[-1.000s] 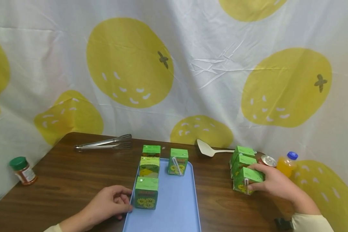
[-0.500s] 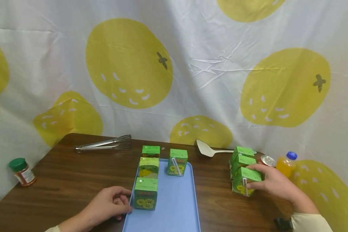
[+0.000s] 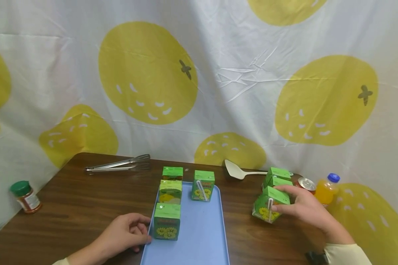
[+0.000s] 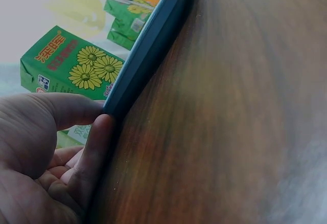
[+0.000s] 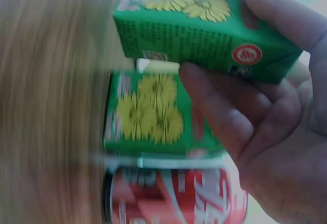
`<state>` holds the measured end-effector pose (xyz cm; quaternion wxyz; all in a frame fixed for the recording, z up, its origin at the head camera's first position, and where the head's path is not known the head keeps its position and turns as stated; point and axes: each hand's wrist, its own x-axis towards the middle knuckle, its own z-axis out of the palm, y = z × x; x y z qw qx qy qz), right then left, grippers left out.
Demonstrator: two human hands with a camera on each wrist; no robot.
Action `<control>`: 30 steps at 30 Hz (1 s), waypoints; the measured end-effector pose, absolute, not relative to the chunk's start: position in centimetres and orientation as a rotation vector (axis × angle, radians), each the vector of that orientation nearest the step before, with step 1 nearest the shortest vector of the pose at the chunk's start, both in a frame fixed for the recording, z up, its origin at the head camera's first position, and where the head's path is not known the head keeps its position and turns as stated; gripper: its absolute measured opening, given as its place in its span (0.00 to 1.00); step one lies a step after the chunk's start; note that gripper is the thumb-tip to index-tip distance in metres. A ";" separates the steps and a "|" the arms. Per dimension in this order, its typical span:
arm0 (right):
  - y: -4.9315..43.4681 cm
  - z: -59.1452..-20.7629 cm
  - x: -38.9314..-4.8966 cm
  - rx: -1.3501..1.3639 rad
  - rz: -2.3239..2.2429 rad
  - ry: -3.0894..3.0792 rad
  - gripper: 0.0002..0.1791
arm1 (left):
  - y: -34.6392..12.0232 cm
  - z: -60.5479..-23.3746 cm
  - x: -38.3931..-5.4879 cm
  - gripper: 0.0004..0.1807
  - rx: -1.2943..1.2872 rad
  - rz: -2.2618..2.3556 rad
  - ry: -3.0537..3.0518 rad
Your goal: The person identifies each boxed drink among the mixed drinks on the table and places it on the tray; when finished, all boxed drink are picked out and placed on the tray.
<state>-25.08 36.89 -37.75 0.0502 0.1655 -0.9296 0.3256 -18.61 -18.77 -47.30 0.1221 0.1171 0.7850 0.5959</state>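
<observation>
Tray (image 3: 202,232) cut off at btm; L hand (image 3: 124,232) pinching rim. R hand (image 3: 304,207) grips drink box (image 3: 263,207), nearer tray vs 0.5s ago.

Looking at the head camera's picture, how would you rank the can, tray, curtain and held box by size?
Largest to smallest, as they look:
1. Curtain
2. Tray
3. Held box
4. Can, its lower part hidden

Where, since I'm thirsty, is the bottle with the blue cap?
In the head view, the bottle is on the right, just right of the red can, beyond the right hand.
</observation>
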 end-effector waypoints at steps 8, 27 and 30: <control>33.2 -37.9 -24.5 0.489 1.137 -2.752 0.30 | -18.8 -47.4 -18.7 0.29 0.339 1.726 2.294; 25.4 -38.7 -24.7 0.546 1.263 -2.674 0.31 | -18.7 -47.4 -18.7 0.29 0.377 1.760 2.283; 24.3 -38.9 -24.9 0.582 1.302 -2.672 0.31 | -18.7 -47.3 -18.6 0.29 0.377 1.759 2.277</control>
